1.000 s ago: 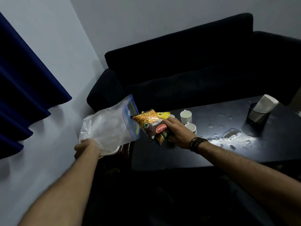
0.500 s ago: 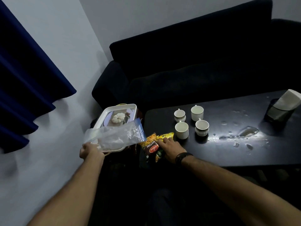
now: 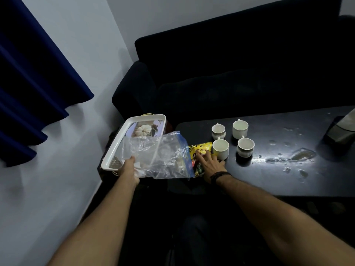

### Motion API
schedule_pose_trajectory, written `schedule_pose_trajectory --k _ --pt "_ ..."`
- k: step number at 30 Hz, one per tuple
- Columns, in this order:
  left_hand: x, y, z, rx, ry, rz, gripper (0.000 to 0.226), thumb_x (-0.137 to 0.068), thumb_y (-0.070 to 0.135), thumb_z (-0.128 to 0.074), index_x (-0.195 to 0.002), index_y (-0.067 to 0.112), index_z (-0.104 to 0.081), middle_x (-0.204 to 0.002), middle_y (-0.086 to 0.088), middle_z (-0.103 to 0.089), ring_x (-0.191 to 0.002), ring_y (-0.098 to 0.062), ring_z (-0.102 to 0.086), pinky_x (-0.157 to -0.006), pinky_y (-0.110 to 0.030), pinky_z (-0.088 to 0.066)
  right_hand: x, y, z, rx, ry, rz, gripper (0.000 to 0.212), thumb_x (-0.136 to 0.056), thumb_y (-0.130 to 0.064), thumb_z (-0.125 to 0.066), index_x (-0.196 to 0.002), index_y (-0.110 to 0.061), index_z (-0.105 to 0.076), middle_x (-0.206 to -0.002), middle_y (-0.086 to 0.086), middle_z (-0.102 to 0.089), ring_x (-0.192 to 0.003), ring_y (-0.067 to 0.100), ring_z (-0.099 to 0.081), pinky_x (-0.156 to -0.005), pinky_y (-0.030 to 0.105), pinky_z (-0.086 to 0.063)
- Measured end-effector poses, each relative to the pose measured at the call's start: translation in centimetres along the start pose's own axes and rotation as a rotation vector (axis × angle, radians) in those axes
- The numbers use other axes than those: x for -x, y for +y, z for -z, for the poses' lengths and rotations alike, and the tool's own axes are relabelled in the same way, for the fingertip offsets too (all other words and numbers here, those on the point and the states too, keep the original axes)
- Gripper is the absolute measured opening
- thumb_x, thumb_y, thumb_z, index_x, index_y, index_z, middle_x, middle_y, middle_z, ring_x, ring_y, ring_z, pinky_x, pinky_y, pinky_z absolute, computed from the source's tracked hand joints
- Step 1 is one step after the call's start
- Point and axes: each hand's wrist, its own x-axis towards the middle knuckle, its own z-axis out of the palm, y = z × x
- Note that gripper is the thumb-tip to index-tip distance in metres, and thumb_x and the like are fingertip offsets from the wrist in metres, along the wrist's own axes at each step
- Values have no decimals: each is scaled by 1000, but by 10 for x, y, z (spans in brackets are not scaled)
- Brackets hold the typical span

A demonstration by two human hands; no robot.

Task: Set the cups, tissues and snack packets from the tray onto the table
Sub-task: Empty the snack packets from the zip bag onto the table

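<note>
- Our left hand [image 3: 129,168], low in the middle of the frame, has its fingers closed on the bottom end of a clear zip bag [image 3: 157,156]; the bag stretches rightward, its blue-edged mouth toward the snack packets [image 3: 200,156].
- Our right hand [image 3: 210,163], a dark band at its wrist, lies flat with fingers spread on the snack packets, pressing them down rather than gripping them.
- The packets, yellow on top with darker print below, rest on the near left corner of the dark tabletop [image 3: 269,179], partly hidden by the bag's mouth and our hand.
- Four white cups [image 3: 220,148] stand upright in a loose square just right of the packets; the nearest one touches or almost touches the yellow packet.
- The white tray [image 3: 115,150] sits left of the tabletop, its near half covered by the bag; a pumpkin picture shows on its bare far end.
- At the right edge of the frame a dark holder with a pale tissue wad [image 3: 343,129] stands on the tabletop, cut off by the frame.
- Wet patches glint on the tabletop between the cups and the holder.
- A dark sofa [image 3: 230,73] fills the upper right, a blue curtain [image 3: 28,73] the upper left.
</note>
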Motion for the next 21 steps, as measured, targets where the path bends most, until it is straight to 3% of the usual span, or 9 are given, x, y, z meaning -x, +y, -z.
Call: schedule_pose_trajectory --k 4,6,8,11,13,15,18,19,21 --pt "8 -2 -9 48 -3 -5 44 -95 19 -60 -135 5 -50 -130 -19 -61 -115 -38 -62 -98 -60 -48 5 4 -9 85 94 63 105 -79 -63 -63 -155 -26 -1 -163 13 -1 -146 34 -19 -107 57 -33" --pt "12 -3 -11 57 -20 -5 45 -96 23 -58 -136 6 -49 -130 -18 -61 -116 -38 -61 -98 -61 -48 6 3 -9 93 139 135 103 -80 -61 -63 -155 -24 -3 -164 12 3 -150 34 -10 -114 56 -23" --pt "16 -4 -12 66 -51 -10 44 -97 26 -58 -135 6 -49 -128 -18 -61 -114 -39 -62 -96 -62 -48 8 -2 -6 -20 190 175 93 -80 -53 -63 -153 -21 -15 -163 11 -6 -149 34 -11 -117 51 -18" --pt "23 -2 -13 96 -135 -13 39 -98 29 -56 -132 10 -54 -125 -19 -65 -110 -39 -65 -94 -63 -50 7 -14 9 -487 307 66 57 -83 -47 -59 -130 -17 -46 -133 6 -48 -123 27 -47 -103 42 -38" --pt "30 0 -15 117 -205 -23 30 -99 31 -53 -124 16 -60 -125 -19 -64 -109 -41 -64 -93 -63 -50 6 -24 27 -951 193 -40 43 -92 -37 -54 -125 -11 -50 -115 1 -57 -106 27 -57 -94 42 -48" --pt "37 3 -18 129 -262 -49 23 -100 32 -49 -115 23 -66 -127 -15 -62 -109 -37 -63 -88 -58 -54 2 -31 42 -1354 35 -106 44 -96 -29 -50 -131 -4 -46 -118 5 -59 -116 33 -56 -101 50 -45" --pt "46 6 -24 150 -336 -71 26 -102 32 -46 -117 26 -66 -127 -7 -62 -96 -26 -63 -55 -35 -58 0 -31 60 -1661 -102 -71 69 -93 -51 -50 -147 -10 -38 -148 9 -44 -139 31 -40 -116 56 -28" --pt "50 8 -26 165 -360 -71 25 -102 31 -46 -116 27 -67 -126 -6 -63 -95 -25 -63 -51 -32 -57 1 -30 65 -1728 -146 -54 73 -91 -57 -51 -149 -14 -37 -152 6 -40 -141 29 -38 -117 55 -26" --pt "57 10 -29 202 -417 -60 21 -100 28 -51 -111 28 -68 -128 -4 -64 -102 -26 -64 -63 -39 -59 5 -25 74 -1851 -219 -95 69 -86 -57 -60 -143 -21 -46 -146 1 -49 -131 25 -51 -109 50 -41"
